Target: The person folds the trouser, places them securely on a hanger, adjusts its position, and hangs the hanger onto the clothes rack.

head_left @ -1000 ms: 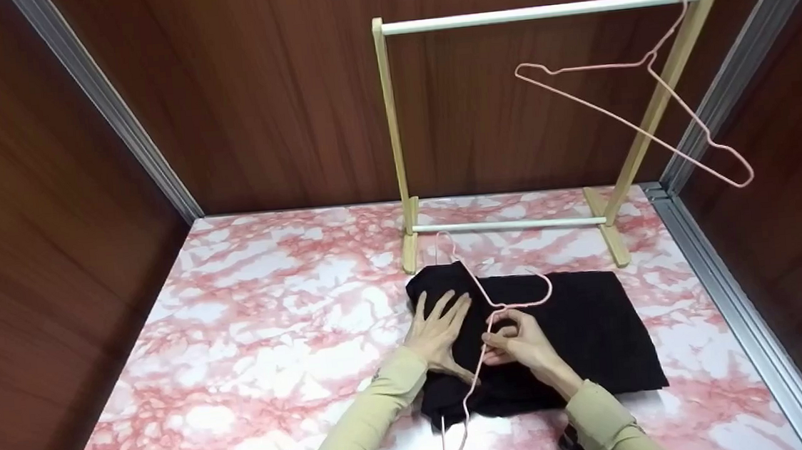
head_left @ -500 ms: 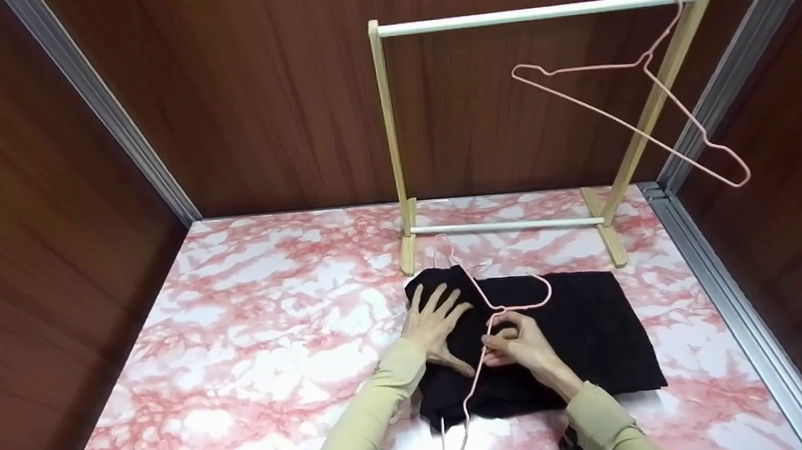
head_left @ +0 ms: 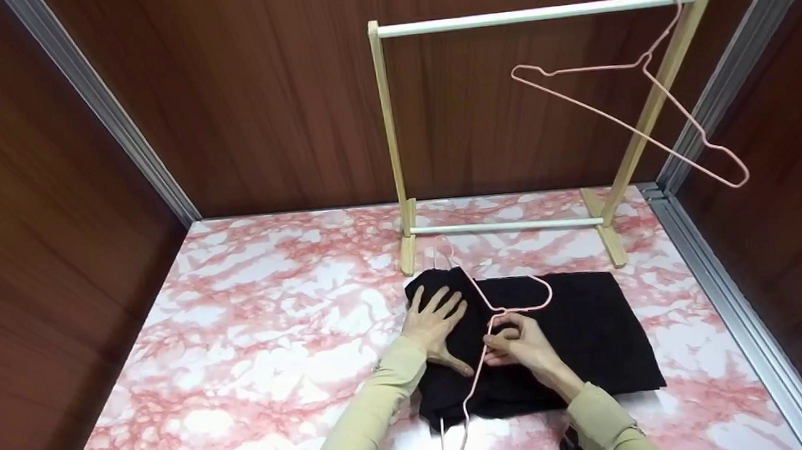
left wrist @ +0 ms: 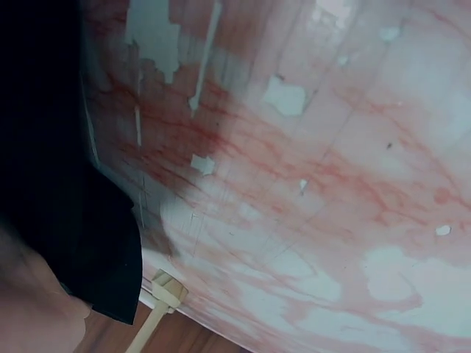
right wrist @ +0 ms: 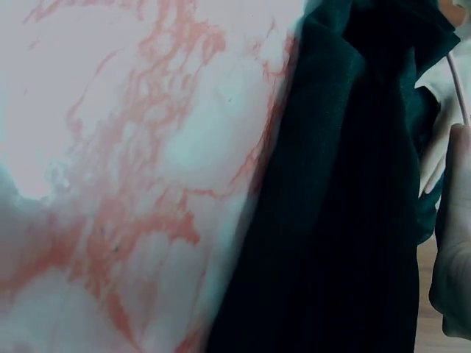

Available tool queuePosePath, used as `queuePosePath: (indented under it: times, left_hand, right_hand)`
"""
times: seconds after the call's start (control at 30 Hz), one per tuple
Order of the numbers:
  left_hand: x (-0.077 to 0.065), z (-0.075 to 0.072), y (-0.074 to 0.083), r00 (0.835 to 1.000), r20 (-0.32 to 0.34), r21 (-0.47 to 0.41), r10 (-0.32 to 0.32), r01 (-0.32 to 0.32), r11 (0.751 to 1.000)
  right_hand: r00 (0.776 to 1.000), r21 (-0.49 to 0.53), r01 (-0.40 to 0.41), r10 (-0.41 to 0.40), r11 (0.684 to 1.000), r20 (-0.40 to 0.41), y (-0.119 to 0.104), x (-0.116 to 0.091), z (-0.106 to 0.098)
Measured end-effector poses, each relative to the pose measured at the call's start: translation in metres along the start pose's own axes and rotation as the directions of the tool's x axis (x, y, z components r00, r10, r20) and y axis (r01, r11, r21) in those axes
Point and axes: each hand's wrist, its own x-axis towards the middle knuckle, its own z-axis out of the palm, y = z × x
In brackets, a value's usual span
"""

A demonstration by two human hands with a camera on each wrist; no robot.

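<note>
A folded black garment (head_left: 596,338) lies on the table, its left end turned back over a pink wire hanger (head_left: 476,290). The hanger's ends stick out beyond the cloth at top and bottom, and its hook points right. My left hand (head_left: 432,330) rests with spread fingers on the turned-back part of the cloth. With thumb and fingers, my right hand (head_left: 523,348) pinches the hanger's arm just below the hook. The right wrist view shows the garment's layered edge (right wrist: 331,191) and part of the right hand (right wrist: 452,257). The bar beneath the fold is hidden.
Behind the garment stands a wooden rack (head_left: 391,133) with a white top rail (head_left: 535,15). A second pink hanger (head_left: 577,102) hangs at the rail's right end. Brown panels (head_left: 277,106) with metal edges enclose the marbled red-and-white table (head_left: 258,322).
My left hand has shifted slightly on the cloth, its thumb drawing a little away from the hanger. The right hand keeps its hold on the hanger, almost unmoved.
</note>
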Motion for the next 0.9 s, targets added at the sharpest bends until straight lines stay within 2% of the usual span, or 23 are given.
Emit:
queuePosePath:
  times: [0.03, 0.1, 0.17, 0.2, 0.27, 0.33, 0.37, 0.43, 0.5, 0.57, 0.63, 0.73, 0.8, 0.87, 0.9]
  left_hand:
    - [-0.001, 0.000, -0.002, 1.000, -0.003, -0.027, 0.009, -0.009, 1.000]
    - [-0.003, -0.001, -0.006, 1.000, -0.012, -0.134, 0.025, -0.026, 0.991]
    - [-0.006, -0.002, -0.012, 0.999, -0.041, -0.301, 0.028, -0.039, 0.953]
    - [-0.008, -0.003, -0.015, 0.997, -0.072, -0.392, 0.021, -0.048, 0.919]
    - [-0.012, -0.005, -0.019, 0.987, -0.157, -0.565, -0.024, -0.070, 0.822]
    - [-0.015, -0.007, -0.022, 0.961, -0.251, -0.677, -0.111, -0.093, 0.730]
    - [-0.016, -0.008, -0.024, 0.942, -0.292, -0.714, -0.163, -0.101, 0.693]
    - [-0.019, -0.009, -0.026, 0.902, -0.340, -0.770, -0.267, -0.103, 0.630]
    - [-0.021, -0.013, -0.027, 0.867, -0.350, -0.814, -0.354, -0.094, 0.573]
    - [-0.024, -0.016, -0.029, 0.840, -0.345, -0.851, -0.418, -0.092, 0.517]
    - [-0.026, -0.021, -0.030, 0.821, -0.336, -0.880, -0.462, -0.098, 0.464]
    - [-0.030, -0.027, -0.032, 0.805, -0.316, -0.917, -0.502, -0.123, 0.380]
    - [-0.033, -0.030, -0.032, 0.807, -0.310, -0.928, -0.502, -0.142, 0.346]
    - [-0.038, -0.033, -0.032, 0.818, -0.318, -0.927, -0.479, -0.161, 0.339]
    - [-0.040, -0.034, -0.032, 0.825, -0.329, -0.919, -0.459, -0.169, 0.355]
  right_hand:
    - [1.000, 0.000, 0.003, -0.003, 1.000, 0.001, 0.000, 0.000, 0.000]
    - [1.000, 0.001, 0.008, -0.008, 1.000, -0.002, 0.000, -0.001, -0.001]
    - [1.000, 0.000, 0.017, -0.017, 1.000, -0.018, 0.000, -0.001, -0.001]
    - [0.999, -0.003, 0.024, -0.025, 1.000, -0.031, -0.001, -0.001, -0.001]
    - [0.997, -0.016, 0.041, -0.042, 0.999, -0.065, -0.002, -0.001, 0.000]
    - [0.993, -0.035, 0.063, -0.066, 0.997, -0.102, -0.004, -0.001, 0.002]
    - [0.990, -0.048, 0.074, -0.079, 0.996, -0.117, -0.005, 0.000, 0.004]
    - [0.984, -0.082, 0.096, -0.107, 0.992, -0.140, -0.008, 0.001, 0.007]
    - [0.978, -0.125, 0.120, -0.138, 0.985, -0.155, -0.011, 0.003, 0.011]
    - [0.970, -0.177, 0.153, -0.181, 0.972, -0.160, -0.015, 0.005, 0.015]
    - [0.961, -0.228, 0.185, -0.224, 0.956, -0.161, -0.019, 0.007, 0.018]
    - [0.949, -0.284, 0.227, -0.278, 0.932, -0.151, -0.024, 0.009, 0.024]
    - [0.944, -0.302, 0.245, -0.298, 0.921, -0.141, -0.026, 0.010, 0.028]
    - [0.943, -0.308, 0.264, -0.312, 0.914, -0.117, -0.027, 0.011, 0.034]
    - [0.943, -0.313, 0.275, -0.319, 0.909, -0.097, -0.027, 0.012, 0.037]
